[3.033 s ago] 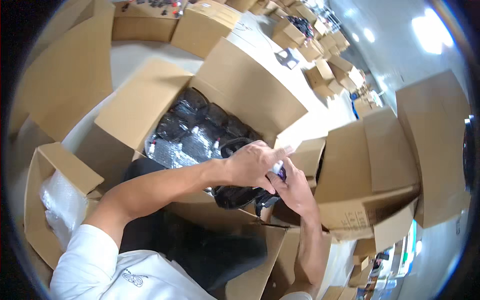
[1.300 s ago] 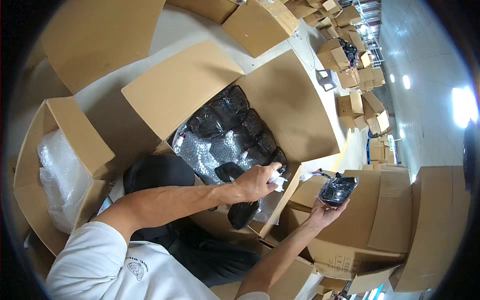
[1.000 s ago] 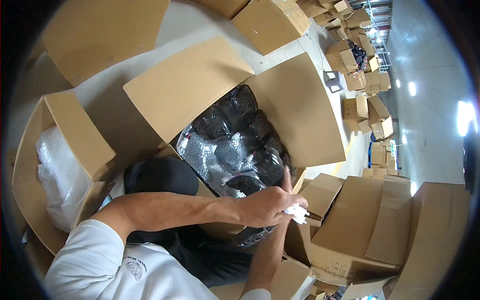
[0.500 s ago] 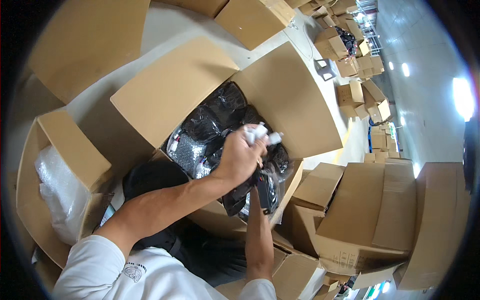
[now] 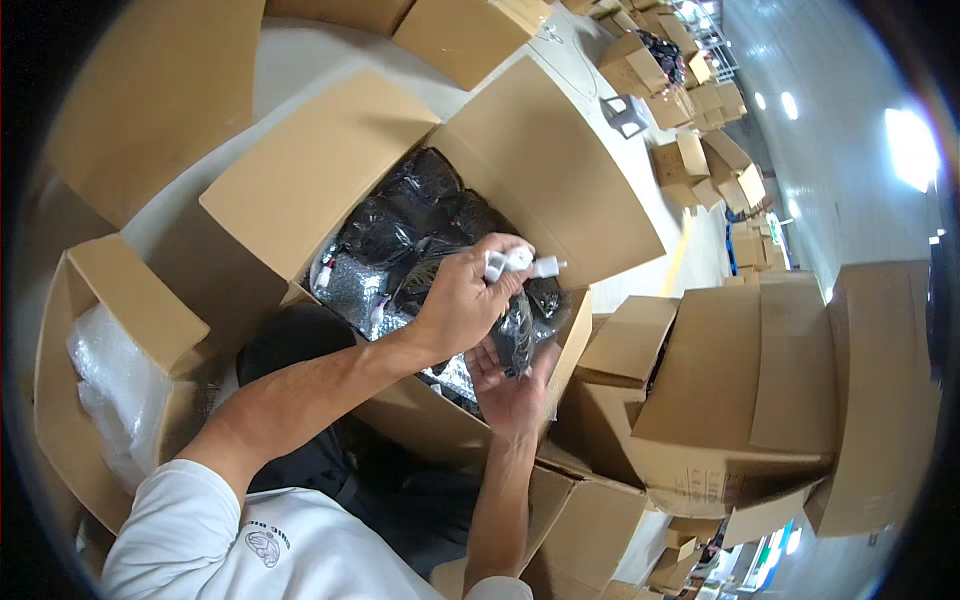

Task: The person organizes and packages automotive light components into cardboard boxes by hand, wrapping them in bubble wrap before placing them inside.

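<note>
My left hand (image 5: 468,298) is closed around a cluster of white plastic connectors (image 5: 520,263), held above an open cardboard box (image 5: 350,150). From it hangs a black wire bundle in shiny plastic (image 5: 516,335). Just beneath, my right hand (image 5: 508,395) is palm up with its fingers spread, close to the bundle's lower end; whether it bears any of the weight I cannot tell. Inside the box lie several black bundles in clear bags (image 5: 378,232) and a sheet of silvery bubble wrap (image 5: 350,287). My forearms and hands hide part of the contents.
At the left, an open carton (image 5: 125,260) holds clear bubble wrap (image 5: 115,390). Large cartons (image 5: 715,400) crowd the right side close to the box. More cartons (image 5: 470,40) stand beyond on the pale floor (image 5: 310,70). A grey step stool (image 5: 626,116) is farther off.
The hanging black bundle has turned and drawn up closer under my left hand. My right hand, mostly hidden behind it before, now shows its open palm. The view has shifted slightly.
</note>
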Tool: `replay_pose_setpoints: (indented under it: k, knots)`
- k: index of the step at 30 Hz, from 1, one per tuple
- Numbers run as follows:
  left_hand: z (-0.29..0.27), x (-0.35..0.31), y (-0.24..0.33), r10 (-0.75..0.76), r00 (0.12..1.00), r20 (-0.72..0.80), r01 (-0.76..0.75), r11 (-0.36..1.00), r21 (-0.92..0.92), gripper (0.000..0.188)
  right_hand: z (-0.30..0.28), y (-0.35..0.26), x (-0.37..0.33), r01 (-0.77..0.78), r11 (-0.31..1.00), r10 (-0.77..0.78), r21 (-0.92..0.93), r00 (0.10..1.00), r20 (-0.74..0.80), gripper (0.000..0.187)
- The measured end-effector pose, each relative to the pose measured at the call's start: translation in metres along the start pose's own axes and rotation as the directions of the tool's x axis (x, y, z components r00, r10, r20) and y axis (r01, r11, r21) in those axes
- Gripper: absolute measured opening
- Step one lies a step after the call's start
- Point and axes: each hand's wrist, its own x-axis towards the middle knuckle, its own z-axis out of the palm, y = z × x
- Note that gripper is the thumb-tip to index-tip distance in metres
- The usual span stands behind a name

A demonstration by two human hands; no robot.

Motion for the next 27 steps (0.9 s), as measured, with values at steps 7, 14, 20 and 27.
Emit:
replay_pose_setpoints:
  k: [7, 14, 20, 27]
  knots:
    - [-0.003, 0.006, 0.009, 0.153, 0.987, -0.044, -0.129, 0.933, 0.336, 0.037, 0.041, -0.058, 0.002, 0.522, 0.839, -0.533, -0.155, 0.845, -0.037, 0.041]
    - [-0.033, 0.027, 0.011, 0.09, 0.955, -0.282, -0.082, 0.996, 0.038, 0.046, -0.05, -0.073, 0.073, 0.361, 0.932, -0.362, -0.023, 0.932, -0.03, 0.031]
    - [-0.022, 0.037, 0.02, 0.112, 0.907, -0.407, -0.143, 0.989, -0.047, 0.038, -0.169, 0.002, 0.114, 0.042, 0.71, -0.382, -0.703, 0.862, -0.334, 0.044]
    - [-0.036, 0.041, 0.019, -0.248, 0.844, -0.476, 0.098, 0.943, -0.318, 0.057, -0.153, 0.002, 0.108, -0.129, -0.112, -0.61, -0.985, 0.792, -0.035, 0.045]
